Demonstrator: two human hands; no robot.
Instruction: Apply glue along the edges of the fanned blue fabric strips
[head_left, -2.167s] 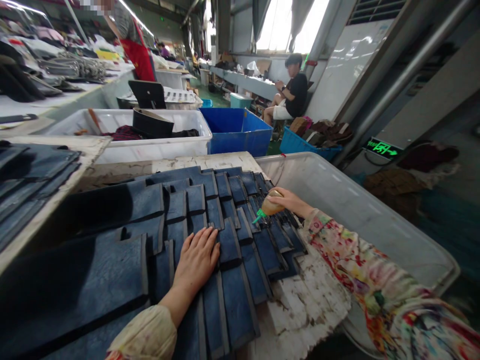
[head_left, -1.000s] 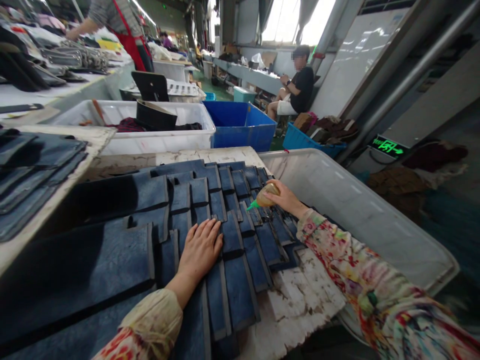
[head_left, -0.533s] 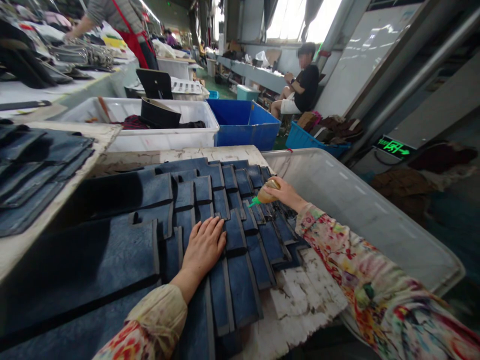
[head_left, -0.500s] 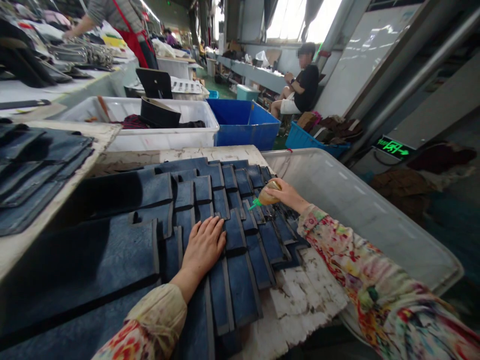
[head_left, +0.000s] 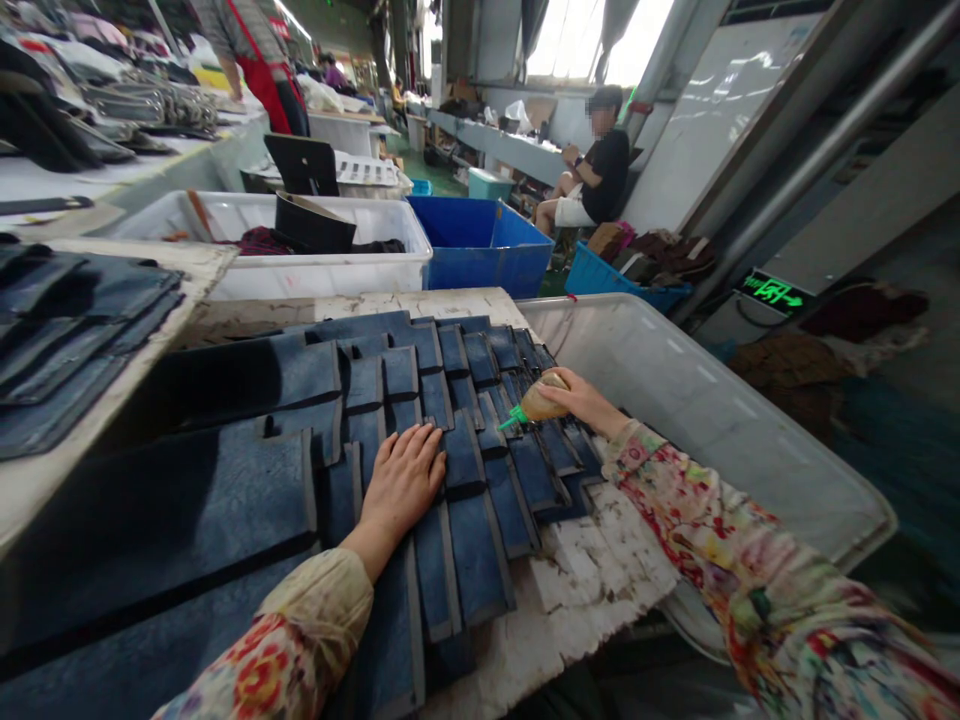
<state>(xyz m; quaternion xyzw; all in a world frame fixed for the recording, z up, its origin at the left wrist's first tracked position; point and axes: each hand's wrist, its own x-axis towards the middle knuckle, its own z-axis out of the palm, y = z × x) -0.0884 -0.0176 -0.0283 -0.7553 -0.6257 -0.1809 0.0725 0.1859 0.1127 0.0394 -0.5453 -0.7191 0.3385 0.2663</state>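
Overlapping dark blue flat pieces point(head_left: 474, 560) with grey edges lie in staggered rows on a worn white board point(head_left: 577, 590). My left hand point(head_left: 405, 478) rests flat on the pieces near the middle, fingers extended, holding nothing. A squeeze bottle point(head_left: 544, 397) with amber contents and a green nozzle is gripped in my right hand point(head_left: 589, 400). The bottle is tilted, its nozzle pointing down and left, close over the edges of the right-hand pieces. Whether the tip touches them I cannot tell.
A large translucent tub point(head_left: 697, 420) stands at the right of the board. Behind are a white bin point(head_left: 322, 268) with dark items and a blue bin point(head_left: 495, 262). More blue pieces point(head_left: 67, 340) lie on a board at left. A person point(head_left: 600, 170) sits farther back; another stands at a table.
My right hand has moved the bottle slightly down and toward the near side along the piece edges. My left hand stays flat in place. The camera view has shifted a little.
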